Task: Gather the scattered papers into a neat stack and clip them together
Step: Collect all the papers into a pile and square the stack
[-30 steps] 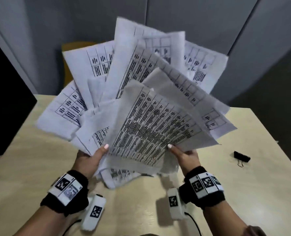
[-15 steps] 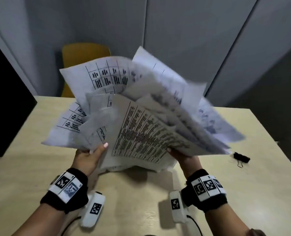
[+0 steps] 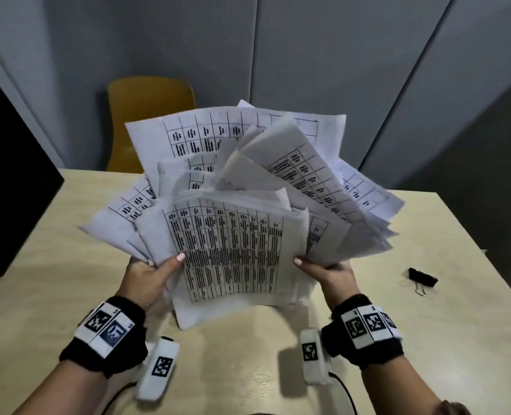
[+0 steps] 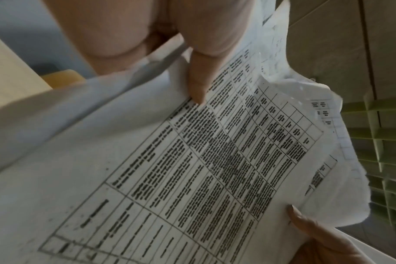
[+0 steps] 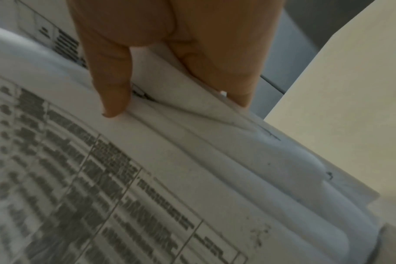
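A loose fan of printed papers [image 3: 233, 241] with table grids is held above the table, its sheets splayed at different angles. My left hand [image 3: 151, 275] grips the bundle's left edge, thumb on the front sheet [image 4: 192, 160]. My right hand [image 3: 327, 272] grips the right edge, thumb on top and fingers behind the papers [image 5: 192, 169]. The lower edge of the bundle hangs just over the table. A black binder clip [image 3: 421, 280] lies on the table to the right of my right hand, apart from the papers.
The light wooden table [image 3: 53, 265] runs to its far edge under the papers. A yellow chair [image 3: 146, 115] stands behind it against grey wall panels. A dark screen [image 3: 8, 175] sits at the left edge.
The fanned sheets have dropped and drawn closer together, and the front sheet now sits more upright. Both hands keep their grip at the bundle's lower corners.
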The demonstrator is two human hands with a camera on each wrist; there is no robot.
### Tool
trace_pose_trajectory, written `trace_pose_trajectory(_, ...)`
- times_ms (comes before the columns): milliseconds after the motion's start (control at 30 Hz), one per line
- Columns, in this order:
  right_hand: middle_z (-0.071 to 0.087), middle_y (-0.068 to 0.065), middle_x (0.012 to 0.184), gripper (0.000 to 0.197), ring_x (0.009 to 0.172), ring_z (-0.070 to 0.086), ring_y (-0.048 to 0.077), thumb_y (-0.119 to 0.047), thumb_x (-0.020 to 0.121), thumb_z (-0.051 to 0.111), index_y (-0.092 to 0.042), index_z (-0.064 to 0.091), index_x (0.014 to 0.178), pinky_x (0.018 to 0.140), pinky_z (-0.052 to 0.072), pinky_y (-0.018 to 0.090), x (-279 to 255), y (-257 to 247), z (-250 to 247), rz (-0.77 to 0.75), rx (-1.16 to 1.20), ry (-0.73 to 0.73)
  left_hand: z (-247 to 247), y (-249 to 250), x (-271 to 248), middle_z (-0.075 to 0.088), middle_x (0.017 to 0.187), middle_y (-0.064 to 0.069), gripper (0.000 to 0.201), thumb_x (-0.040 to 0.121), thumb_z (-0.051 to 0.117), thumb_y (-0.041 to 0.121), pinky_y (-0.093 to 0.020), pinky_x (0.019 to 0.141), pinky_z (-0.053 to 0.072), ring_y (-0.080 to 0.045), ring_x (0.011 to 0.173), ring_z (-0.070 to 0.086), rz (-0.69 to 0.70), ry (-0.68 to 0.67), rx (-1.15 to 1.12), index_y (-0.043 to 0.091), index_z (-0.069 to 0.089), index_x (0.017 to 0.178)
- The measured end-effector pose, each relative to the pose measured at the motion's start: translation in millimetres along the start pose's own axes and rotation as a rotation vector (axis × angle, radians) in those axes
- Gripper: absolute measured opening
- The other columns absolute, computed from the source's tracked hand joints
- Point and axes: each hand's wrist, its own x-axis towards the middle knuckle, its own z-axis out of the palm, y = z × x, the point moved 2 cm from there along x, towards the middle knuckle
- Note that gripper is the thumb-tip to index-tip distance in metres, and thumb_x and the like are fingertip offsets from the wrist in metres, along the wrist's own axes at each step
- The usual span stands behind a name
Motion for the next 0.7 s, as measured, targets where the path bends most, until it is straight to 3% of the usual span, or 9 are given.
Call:
trace_pose_trajectory(67, 0.073, -0.014, 0.070, 0.056, 0.072, 0.069, 0.000, 0.014, 0.058, 0.078, 0.007, 0.060, 0.110, 0.063, 0.052, 0.010, 2, 2, -4, 0.007, 0.017, 0.027, -3, -1, -1, 0.070, 0.067, 0.012, 0.003, 0.078, 0.067, 0.002, -0.013, 0.066, 0.048, -0.009, 0.067, 0.063, -0.028, -0.003, 0.029, 0.001, 0.064, 0.077)
trace_pose_trajectory(133, 0.074, -0.014, 0.073, 0.063, 0.071, 0.069, -0.002, -0.002, 0.053, 0.085, 0.004, 0.060, 0.111, 0.062, 0.053, 0.012, 2, 5, -3, 0.028, 0.062, 0.018, 1, 0, -4, 0.066, 0.098, -0.002, 0.036, 0.075, 0.070, 0.005, -0.023, 0.082, 0.045, -0.019, 0.089, 0.060, -0.054, -0.058, -0.024, -0.003, 0.060, 0.108)
trace_pose_trajectory(200, 0.074, -0.009, 0.088, 0.074, 0.072, 0.068, -0.005, -0.020, 0.046, 0.091, -0.004, 0.062, 0.112, 0.064, 0.053, 0.010, -2, 6, 1, 0.046, 0.050, -0.013, 3, -2, -6, 0.060, 0.107, -0.006, 0.044, 0.076, 0.069, 0.008, -0.029, 0.091, 0.041, -0.023, 0.103, 0.057, -0.099, -0.044, -0.091, 0.003, 0.056, 0.117)
trace_pose_trajectory(300, 0.075, -0.008, 0.084, 0.058, 0.069, 0.066, -0.005, 0.001, 0.062, 0.080, 0.004, 0.059, 0.116, 0.062, 0.052, 0.009, -3, 2, 4, 0.016, 0.095, 0.018, 2, 4, -7, 0.061, 0.101, -0.002, 0.023, 0.079, 0.068, 0.012, -0.025, 0.091, 0.038, -0.023, 0.107, 0.058, -0.090, 0.059, -0.092, 0.013, 0.061, 0.100)
trace_pose_trajectory(367, 0.074, -0.015, 0.077, 0.070, 0.074, 0.068, -0.003, -0.013, 0.051, 0.088, 0.002, 0.059, 0.113, 0.063, 0.053, 0.012, -3, -4, 5, -0.019, 0.107, 0.001, -1, 8, -3, 0.069, 0.088, 0.009, 0.020, 0.076, 0.071, 0.012, -0.018, 0.085, 0.046, -0.021, 0.105, 0.063, -0.021, 0.077, -0.054, 0.015, 0.063, 0.094)
trace_pose_trajectory(467, 0.074, -0.016, 0.075, 0.062, 0.075, 0.069, -0.003, 0.000, 0.056, 0.081, 0.002, 0.057, 0.114, 0.064, 0.052, 0.011, -4, -10, 2, -0.033, 0.141, -0.044, -4, 16, -3, 0.068, 0.071, 0.032, 0.047, 0.058, 0.084, 0.030, -0.001, 0.071, 0.046, 0.007, 0.086, 0.065, 0.038, -0.071, -0.125, 0.014, 0.065, 0.098)
trace_pose_trajectory(533, 0.075, -0.012, 0.078, 0.072, 0.077, 0.070, 0.001, -0.018, 0.040, 0.090, -0.003, 0.062, 0.105, 0.066, 0.053, 0.014, -5, -10, 2, -0.044, 0.116, -0.088, -5, 20, -5, 0.070, 0.074, 0.028, 0.074, 0.033, 0.086, 0.056, -0.005, 0.071, 0.049, 0.012, 0.081, 0.065, 0.060, -0.123, -0.124, 0.015, 0.067, 0.091)
trace_pose_trajectory(600, 0.075, -0.012, 0.081, 0.073, 0.081, 0.070, 0.002, -0.026, 0.030, 0.092, -0.013, 0.065, 0.096, 0.072, 0.052, 0.016, -8, -8, 3, -0.042, 0.033, -0.106, -1, 16, -6, 0.073, 0.077, 0.022, 0.061, 0.044, 0.089, 0.041, -0.007, 0.070, 0.051, 0.009, 0.084, 0.065, 0.058, -0.163, -0.110, 0.013, 0.067, 0.094)
trace_pose_trajectory(700, 0.075, -0.014, 0.083, 0.062, 0.085, 0.069, 0.002, -0.018, 0.046, 0.090, -0.012, 0.066, 0.102, 0.078, 0.052, 0.021, -6, -6, 7, -0.030, -0.013, -0.129, 5, 10, -7, 0.071, 0.080, 0.016, 0.040, 0.066, 0.080, 0.005, -0.009, 0.069, 0.050, 0.011, 0.076, 0.064, 0.041, -0.083, -0.086, 0.011, 0.064, 0.102)
